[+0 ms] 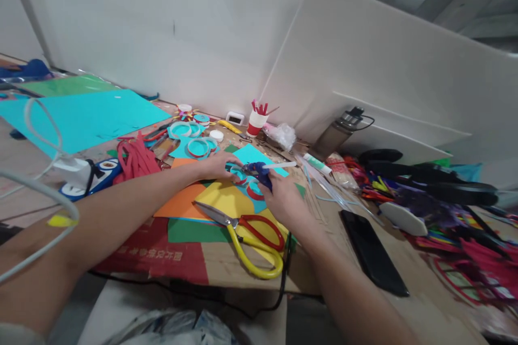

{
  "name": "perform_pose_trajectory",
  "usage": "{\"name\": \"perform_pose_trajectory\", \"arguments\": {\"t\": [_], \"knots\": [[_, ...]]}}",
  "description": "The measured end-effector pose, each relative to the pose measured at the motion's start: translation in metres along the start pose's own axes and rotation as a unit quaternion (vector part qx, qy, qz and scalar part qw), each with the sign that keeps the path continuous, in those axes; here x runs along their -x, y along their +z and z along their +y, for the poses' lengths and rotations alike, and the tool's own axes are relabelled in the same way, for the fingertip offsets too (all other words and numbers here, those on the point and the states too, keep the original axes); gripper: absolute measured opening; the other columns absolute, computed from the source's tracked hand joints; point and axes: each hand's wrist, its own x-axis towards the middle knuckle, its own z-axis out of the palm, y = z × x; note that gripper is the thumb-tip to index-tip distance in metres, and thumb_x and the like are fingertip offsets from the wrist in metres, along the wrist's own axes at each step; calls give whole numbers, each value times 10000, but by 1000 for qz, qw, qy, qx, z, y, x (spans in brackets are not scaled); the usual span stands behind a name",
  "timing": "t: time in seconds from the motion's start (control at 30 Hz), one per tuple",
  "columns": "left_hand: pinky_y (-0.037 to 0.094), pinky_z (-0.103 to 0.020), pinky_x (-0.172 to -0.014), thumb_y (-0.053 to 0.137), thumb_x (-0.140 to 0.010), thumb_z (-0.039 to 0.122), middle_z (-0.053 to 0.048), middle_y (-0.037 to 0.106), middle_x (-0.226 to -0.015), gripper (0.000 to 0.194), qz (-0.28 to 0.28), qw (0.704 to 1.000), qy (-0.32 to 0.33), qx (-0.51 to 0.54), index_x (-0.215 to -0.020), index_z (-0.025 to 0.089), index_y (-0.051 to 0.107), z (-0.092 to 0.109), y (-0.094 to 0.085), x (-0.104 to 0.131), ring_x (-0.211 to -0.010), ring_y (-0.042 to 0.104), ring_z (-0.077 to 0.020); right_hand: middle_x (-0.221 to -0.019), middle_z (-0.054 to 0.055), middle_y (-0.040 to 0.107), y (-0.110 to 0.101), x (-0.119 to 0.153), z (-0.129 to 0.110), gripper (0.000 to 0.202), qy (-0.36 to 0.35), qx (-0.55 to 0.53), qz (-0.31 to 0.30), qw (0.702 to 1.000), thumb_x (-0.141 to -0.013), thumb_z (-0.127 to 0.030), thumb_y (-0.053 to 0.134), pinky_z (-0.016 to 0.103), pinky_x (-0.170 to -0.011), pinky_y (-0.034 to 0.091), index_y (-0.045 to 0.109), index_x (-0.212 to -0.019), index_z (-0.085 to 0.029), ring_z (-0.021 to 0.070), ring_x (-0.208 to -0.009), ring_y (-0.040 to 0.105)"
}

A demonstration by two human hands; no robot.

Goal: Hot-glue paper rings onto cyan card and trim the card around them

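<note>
My right hand [285, 197] is wrapped round a blue hot glue gun [263, 172], with a white glue stick [283, 164] jutting from its back and a black cord hanging below. Its nozzle end points left, close to my left hand [220, 166]. The fingers of my left hand pinch the edge of a small turquoise paper ring shape [238, 173]; its far side is partly hidden. Another such shape with a red rim [254, 190] lies between my hands. Below them, scissors [238, 226] with red and yellow handles rest open on yellow [218, 198] and orange paper [174, 204].
More turquoise ring shapes [198, 147] lie beyond my left hand. A cup of red sticks [257, 121] and a dark bottle [335, 132] stand near the white wall. A black phone [374, 252] lies right. Pink strips [137, 159] and a white cable [60, 199] are left.
</note>
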Motion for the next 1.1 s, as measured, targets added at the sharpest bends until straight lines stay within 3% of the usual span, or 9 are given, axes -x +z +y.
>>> {"name": "perform_pose_trajectory", "arguments": {"t": [0.43, 0.67, 1.1], "knots": [[448, -344, -1104, 766, -791, 519, -81, 678, -1396, 609, -38, 998, -32, 33, -1316, 217, 704, 6, -7, 1, -1311, 598, -286, -1124, 159, 748, 13, -3, 15, 198, -17, -87, 31, 996, -981, -250, 552, 337, -815, 448, 653, -1121, -153, 296, -1046, 679], [431, -378, -1127, 762, -794, 540, -78, 659, -1423, 619, -37, 998, -41, 20, -1331, 239, 697, 8, -6, 1, -1324, 587, -295, -1083, 157, 751, 15, -5, 15, 206, 0, -101, 16, 995, -985, -284, 537, 340, -778, 443, 649, -1100, -154, 292, -972, 683], [425, -367, -1102, 743, -792, 558, -106, 652, -1419, 660, -45, 998, -36, 28, -1355, 221, 669, 12, -7, 1, -1312, 586, -279, -1130, 158, 760, 15, -5, 13, 237, 8, -91, -1, 996, -982, -274, 536, 329, -820, 459, 662, -1140, -148, 293, -1033, 699]]}}
